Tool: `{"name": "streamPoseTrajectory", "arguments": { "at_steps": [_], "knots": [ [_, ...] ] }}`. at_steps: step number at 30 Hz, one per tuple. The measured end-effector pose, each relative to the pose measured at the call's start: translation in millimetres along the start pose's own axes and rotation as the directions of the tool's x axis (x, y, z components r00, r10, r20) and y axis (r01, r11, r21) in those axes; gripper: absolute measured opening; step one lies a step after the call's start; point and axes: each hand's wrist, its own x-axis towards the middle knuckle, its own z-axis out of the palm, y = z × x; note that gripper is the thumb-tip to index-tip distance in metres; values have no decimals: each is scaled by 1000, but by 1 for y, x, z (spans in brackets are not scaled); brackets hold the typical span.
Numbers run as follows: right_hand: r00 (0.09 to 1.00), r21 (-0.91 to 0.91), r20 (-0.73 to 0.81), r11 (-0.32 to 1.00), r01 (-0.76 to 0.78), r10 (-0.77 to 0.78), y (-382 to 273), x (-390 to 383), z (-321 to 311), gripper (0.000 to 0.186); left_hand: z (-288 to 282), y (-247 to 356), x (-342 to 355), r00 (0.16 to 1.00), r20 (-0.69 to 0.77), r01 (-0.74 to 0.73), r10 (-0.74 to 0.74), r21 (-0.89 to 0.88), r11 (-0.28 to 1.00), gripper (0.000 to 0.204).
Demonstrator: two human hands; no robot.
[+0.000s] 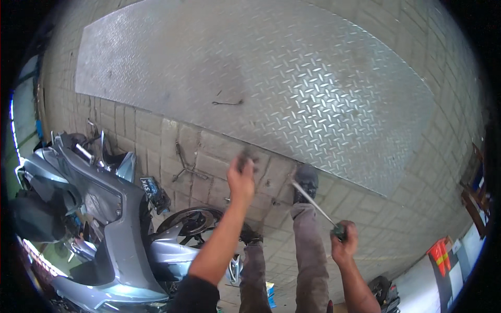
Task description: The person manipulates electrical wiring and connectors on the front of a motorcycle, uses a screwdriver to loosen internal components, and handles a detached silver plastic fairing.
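Note:
My right hand (344, 244) is closed around the dark green handle of a screwdriver (314, 203). Its long shaft points up and left, past my shoe (306, 183). Over the paving, left of that shoe, my left hand (241, 178) has its fingers curled at a small dark thing, blurred by motion and too unclear to name. Left of this hand a three-armed Y-shaped wrench (187, 169) lies on the bricks. A thin spanner (228, 103) rests on the metal plate beyond, with a small slim piece (219, 93) beside it.
A large diamond-pattern steel plate (334, 99) covers the ground ahead. At the left stands a grey motorcycle (117, 240), its wheel (190, 221) near my left forearm. An orange item with a yellow stripe (440, 257) is at the right by a white wall.

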Motion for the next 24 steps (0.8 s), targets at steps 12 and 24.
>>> {"name": "streamPoseTrajectory", "arguments": {
  "at_steps": [12,24],
  "knots": [
    [968,-205,99,956,-208,232,55,1,-3,24,-24,-31,232,796,211,-288,568,956,49,44],
    [974,-203,126,966,-161,188,57,24,-4,24,-40,-19,270,689,-166,-189,706,899,396,25]
  ]
}}
